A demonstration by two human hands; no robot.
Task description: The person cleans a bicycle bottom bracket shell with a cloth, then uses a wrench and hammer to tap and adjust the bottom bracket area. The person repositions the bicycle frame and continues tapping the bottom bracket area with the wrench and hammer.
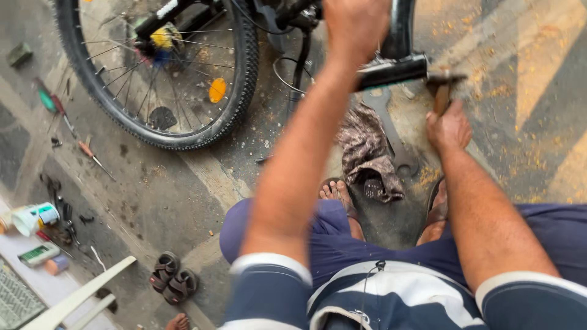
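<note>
**Two hands on the bicycle frame, hammer at the tube end**

The person is sitting low over the concrete floor [183, 183], and both arms are reaching out toward twelve o'clock. The left hand [354, 27] is gripping the bicycle frame [400, 30] up top, fingers wrapped tight around a dark tube, pressed together and bracing it. Just below, a black tube end [391, 72] is jutting out toward three o'clock, and the head of a hammer [445, 78] is sitting right against its mouth.

The right hand [449, 125] is closing round the hammer's wooden handle, fingers curled in a full fist; the fingertips themselves are tucked out of sight beneath.

That frame is looking stiff and heavy, metal all through, so it is a thing to hold by the tube with the whole palm, not a pinch. The hammer is top-heavy, and the grip is sitting near the head for control.

At ten o'clock from the hands, the rear wheel [165, 73] is standing with its knobbly tyre, spokes and an orange reflector. On the floor at six o'clock from the tube end, a large flat spanner [391, 131] is lying beside a crumpled rag [367, 153], touching it. The person's sandalled feet are planted either side of the rag.

Far out at eight o'clock, screwdrivers [92, 156], a white tub [35, 217] and a spare pair of sandals [174, 278] are lying scattered.
</note>
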